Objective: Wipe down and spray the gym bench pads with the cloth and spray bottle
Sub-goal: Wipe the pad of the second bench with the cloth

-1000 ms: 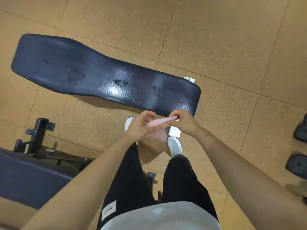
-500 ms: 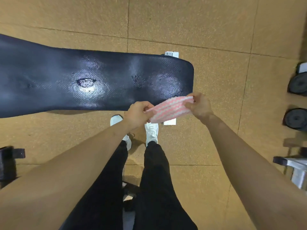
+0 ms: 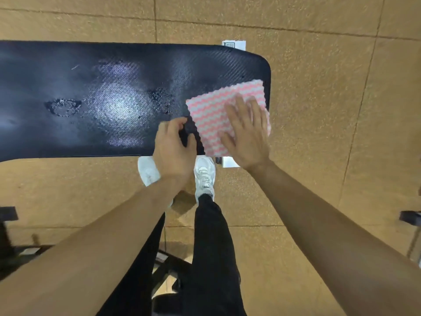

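Observation:
The black gym bench pad [image 3: 95, 83] runs across the upper left, with wet spray patches [image 3: 63, 107] on it. A pink-and-white wavy-striped cloth [image 3: 211, 115] lies spread flat on the pad's right end. My right hand [image 3: 246, 133] presses on the cloth with flat, spread fingers. My left hand [image 3: 173, 144] hovers at the cloth's left edge over the pad's near side, its fingers loosely curled with nothing in them. No spray bottle is in view.
My legs and white shoes [image 3: 205, 174] stand on the tan tiled floor [image 3: 319, 110] just in front of the pad. White labelled bench feet [image 3: 234, 44] show beyond and below the pad's right end. Dark equipment sits at the left edge [image 3: 9, 215] and right edge [image 3: 410, 217].
The cloth, held stretched in the air between both hands, now lies flat on the pad's right end. My right hand flattened onto it and my left hand let go.

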The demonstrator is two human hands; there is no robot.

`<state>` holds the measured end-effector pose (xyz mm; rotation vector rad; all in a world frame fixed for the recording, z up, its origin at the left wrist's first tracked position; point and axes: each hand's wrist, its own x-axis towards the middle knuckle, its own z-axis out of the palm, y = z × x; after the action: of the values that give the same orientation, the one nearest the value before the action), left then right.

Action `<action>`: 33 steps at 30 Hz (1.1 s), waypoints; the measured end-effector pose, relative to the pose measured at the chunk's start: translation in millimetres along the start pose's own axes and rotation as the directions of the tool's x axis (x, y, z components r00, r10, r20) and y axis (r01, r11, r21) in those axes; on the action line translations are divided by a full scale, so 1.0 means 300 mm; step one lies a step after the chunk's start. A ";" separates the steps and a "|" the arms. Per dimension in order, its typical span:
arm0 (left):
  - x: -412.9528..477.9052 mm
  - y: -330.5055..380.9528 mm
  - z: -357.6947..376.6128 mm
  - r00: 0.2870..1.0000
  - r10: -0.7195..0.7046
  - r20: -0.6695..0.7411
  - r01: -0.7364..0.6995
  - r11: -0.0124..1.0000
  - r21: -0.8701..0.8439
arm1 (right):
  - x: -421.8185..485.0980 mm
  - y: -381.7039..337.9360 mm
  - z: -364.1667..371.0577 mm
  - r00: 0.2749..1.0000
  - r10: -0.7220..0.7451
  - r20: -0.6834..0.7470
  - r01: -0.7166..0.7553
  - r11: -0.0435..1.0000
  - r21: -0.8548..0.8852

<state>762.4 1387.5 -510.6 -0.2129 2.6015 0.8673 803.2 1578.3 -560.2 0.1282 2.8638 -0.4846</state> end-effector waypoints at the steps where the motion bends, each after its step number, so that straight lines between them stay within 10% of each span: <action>1: -0.037 -0.038 -0.009 1.000 0.007 -0.031 -0.006 1.000 0.018 | -0.009 -0.007 0.023 0.998 -0.017 0.053 0.019 0.999 -0.038; 8: -0.100 -0.186 -0.053 0.999 0.005 0.040 -0.021 0.921 0.389 | 0.129 -0.009 0.042 0.982 0.141 0.126 -0.115 0.974 -0.197; 19: -0.046 -0.155 -0.061 0.988 -0.047 0.146 -0.035 0.859 0.511 | 0.490 0.028 -0.061 0.983 0.176 0.053 -0.163 0.967 -0.193; 33: -0.038 -0.152 -0.114 0.974 -0.076 0.216 -0.016 0.918 0.396 | 0.145 -0.137 0.071 0.968 -0.051 0.244 0.109 0.967 -0.232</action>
<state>774.1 1330.6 -505.7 -0.0361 2.4808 0.3146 760.6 1534.7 -577.3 -0.0844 2.6724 -0.1453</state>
